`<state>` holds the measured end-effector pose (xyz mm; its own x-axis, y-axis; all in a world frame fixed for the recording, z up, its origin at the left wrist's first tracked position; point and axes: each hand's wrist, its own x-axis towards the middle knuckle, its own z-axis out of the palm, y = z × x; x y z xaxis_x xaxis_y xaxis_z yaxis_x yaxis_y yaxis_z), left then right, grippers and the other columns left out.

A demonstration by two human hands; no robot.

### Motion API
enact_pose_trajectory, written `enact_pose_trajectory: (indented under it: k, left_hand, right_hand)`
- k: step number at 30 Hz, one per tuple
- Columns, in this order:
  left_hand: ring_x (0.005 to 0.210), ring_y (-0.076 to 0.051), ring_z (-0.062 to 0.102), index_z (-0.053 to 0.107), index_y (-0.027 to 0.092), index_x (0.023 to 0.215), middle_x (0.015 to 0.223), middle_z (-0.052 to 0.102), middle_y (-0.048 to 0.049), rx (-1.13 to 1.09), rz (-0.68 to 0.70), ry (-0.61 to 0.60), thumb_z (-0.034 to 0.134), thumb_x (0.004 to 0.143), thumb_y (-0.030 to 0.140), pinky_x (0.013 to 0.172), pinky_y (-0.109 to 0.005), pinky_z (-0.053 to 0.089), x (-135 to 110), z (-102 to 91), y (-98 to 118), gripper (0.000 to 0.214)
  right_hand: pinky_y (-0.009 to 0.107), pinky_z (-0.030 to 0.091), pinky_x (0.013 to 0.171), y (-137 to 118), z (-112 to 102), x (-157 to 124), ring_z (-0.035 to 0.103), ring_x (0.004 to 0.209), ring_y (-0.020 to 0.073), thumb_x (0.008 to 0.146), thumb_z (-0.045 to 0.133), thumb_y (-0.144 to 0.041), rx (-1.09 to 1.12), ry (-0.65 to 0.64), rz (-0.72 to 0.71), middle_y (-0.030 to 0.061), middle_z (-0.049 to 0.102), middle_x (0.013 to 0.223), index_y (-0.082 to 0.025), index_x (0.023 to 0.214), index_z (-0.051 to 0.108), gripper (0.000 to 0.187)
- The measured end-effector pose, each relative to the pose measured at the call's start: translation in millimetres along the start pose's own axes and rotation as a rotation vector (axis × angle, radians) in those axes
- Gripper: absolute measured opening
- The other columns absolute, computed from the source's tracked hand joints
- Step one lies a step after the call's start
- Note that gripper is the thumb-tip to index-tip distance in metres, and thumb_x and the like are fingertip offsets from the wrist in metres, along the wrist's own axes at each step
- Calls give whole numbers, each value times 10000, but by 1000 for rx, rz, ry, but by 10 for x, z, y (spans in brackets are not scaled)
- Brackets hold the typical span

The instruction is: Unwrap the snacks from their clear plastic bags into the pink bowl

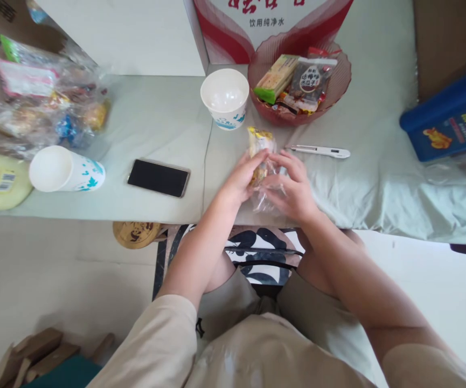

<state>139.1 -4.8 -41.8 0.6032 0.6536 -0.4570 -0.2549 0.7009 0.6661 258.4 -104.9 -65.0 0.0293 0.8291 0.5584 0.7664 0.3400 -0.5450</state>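
Close to the table's front edge, a clear plastic snack packet (262, 141) with yellow print lies between my two hands. My left hand (243, 175) is closed on its left side, thumb and fingers along the wrapper. From the right, my right hand (295, 186) grips the crinkled film with bent fingers. What is inside the packet is partly hidden by my fingers. Just beyond the right hand lies a white utility knife (319, 151). A white paper bowl (225, 97) with a blue pattern stands behind the packet.
Behind to the right, a pink glass bowl (341, 81) holds several snacks. A phone (159, 178) lies to the left, near a paper cup (67, 168), a yellowish bottle (2, 180) and a heap of packaged snacks (50, 102). A blue container (449, 116) is at the right.
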Motion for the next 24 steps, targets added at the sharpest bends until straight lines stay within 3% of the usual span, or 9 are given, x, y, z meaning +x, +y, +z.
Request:
enact_pose_trajectory:
  k: [4,8,10,12,14,16,20,24]
  left_hand:
    - [937,-207,743,665,177,1067,933,752,-49,132,99,-36,764,835,359,795,-288,579,14,-44,-44,312]
    - [1012,-206,719,656,203,1101,1027,751,-36,260,149,-100,838,744,310,895,-308,551,-24,-77,-40,415]
    - [1033,-219,711,658,209,1124,1058,748,-39,292,126,-157,844,731,328,927,-334,538,-48,-85,-47,451]
    - [1023,-223,709,667,205,1130,1067,746,-44,306,92,-217,839,727,361,931,-344,535,-71,-93,-50,465]
    - [976,-212,708,682,196,1102,1038,746,-42,328,44,-280,846,705,378,900,-330,538,-93,-109,-44,466]
    - [912,-201,700,695,179,1045,977,742,-41,366,-19,-340,851,688,403,854,-317,539,-115,-133,-27,450]
    - [870,-202,684,694,158,992,910,727,-44,486,-69,-382,846,694,456,837,-327,527,-154,-184,13,448]
    - [881,-221,691,698,158,1028,937,736,-70,487,-92,-375,806,696,629,820,-337,534,-176,-207,47,586]
  right_hand:
    - [490,532,979,-9,-81,52,670,1071,268,934,630,-339,115,85,27,49,721,1063,-284,939,681,76]
    - [452,561,874,14,-87,31,653,943,248,914,651,-373,117,74,174,62,667,985,-257,926,653,117]
    - [463,566,883,43,-64,10,629,1024,272,874,697,-450,135,86,250,84,636,1062,-256,1024,632,253]
    - [474,570,902,77,-48,1,591,1148,300,814,741,-560,203,90,301,118,585,1242,-265,1221,567,532]
    - [487,561,952,103,-50,7,550,1249,320,755,752,-669,313,56,318,136,511,1388,-276,1381,458,796]
    - [498,533,1015,111,-74,22,542,1276,329,715,748,-736,432,-13,321,131,496,1422,-274,1425,414,910]
    - [464,551,965,83,-136,36,616,1117,295,692,765,-740,610,-113,405,88,584,1264,-275,1333,467,845]
    - [444,573,870,82,-135,18,623,963,254,696,787,-698,652,-63,486,54,593,1113,-291,1217,467,734]
